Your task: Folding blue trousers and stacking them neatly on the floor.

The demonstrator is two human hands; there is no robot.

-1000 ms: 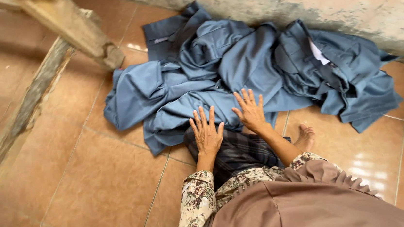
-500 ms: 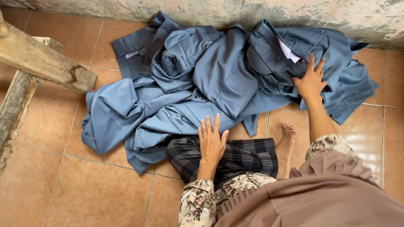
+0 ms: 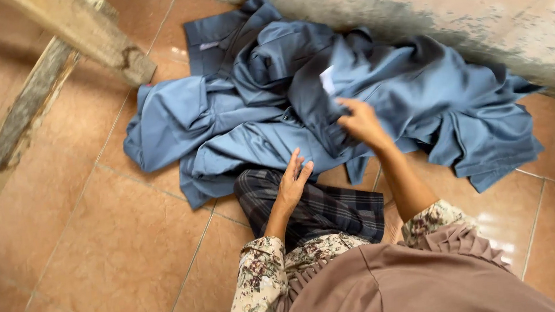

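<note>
Right hand [image 3: 361, 123] on blue garment [image 3: 413, 97]

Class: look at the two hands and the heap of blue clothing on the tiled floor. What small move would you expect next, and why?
Probably the right hand lifts the fold of blue clothing it is gripping, to pull it free of the crumpled pile; the left hand hovers open beside it.

Two bare hands show: one left hand [image 3: 291, 183] and one right hand [image 3: 359, 121]. One heap of blue garments [image 3: 326, 105] lies on the tiled floor [image 3: 99, 258]; their number cannot be told. One dark plaid cloth [image 3: 315, 206]. Two wooden beams [image 3: 89, 35].
</note>
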